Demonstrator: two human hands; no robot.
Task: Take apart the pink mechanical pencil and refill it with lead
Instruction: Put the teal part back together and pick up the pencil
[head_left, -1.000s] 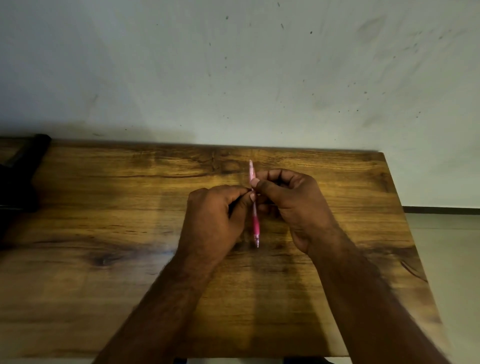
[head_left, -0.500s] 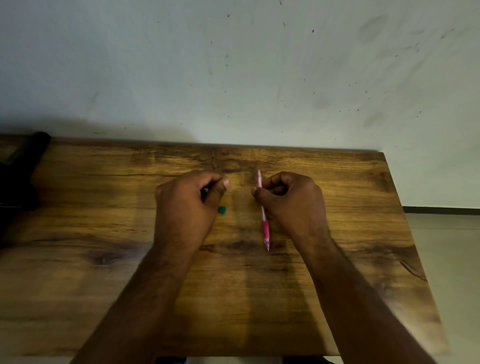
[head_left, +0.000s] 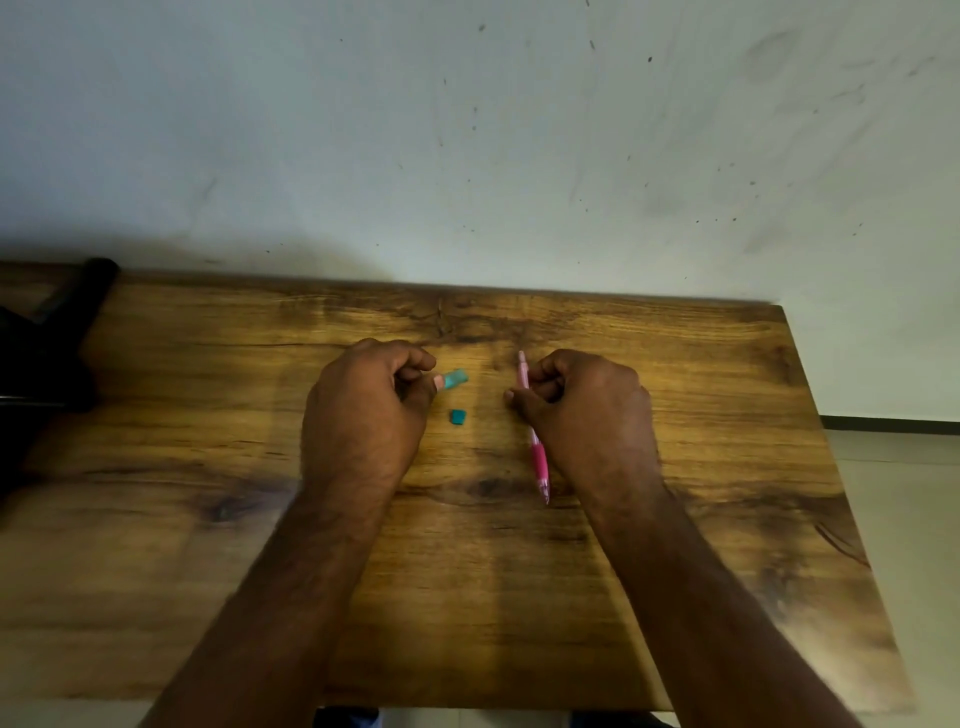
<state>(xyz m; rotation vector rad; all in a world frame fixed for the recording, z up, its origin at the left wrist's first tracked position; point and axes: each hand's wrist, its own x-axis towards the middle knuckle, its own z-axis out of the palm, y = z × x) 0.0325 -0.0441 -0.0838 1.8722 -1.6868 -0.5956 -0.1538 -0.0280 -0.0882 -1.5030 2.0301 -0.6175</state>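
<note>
My right hand grips the pink mechanical pencil by its upper barrel, tip pointing toward me and down near the table. To the left, my left hand pinches a small teal piece between thumb and finger. A second small teal piece lies on the wooden table between my hands. No lead is visible.
A black object sits at the table's far left edge. The wall rises right behind the table. The table's right edge drops to a tiled floor.
My hands have moved apart. The left hand pulled away from the pencil to the left with a teal piece, and another teal piece now lies on the table. The pencil shifted right.
</note>
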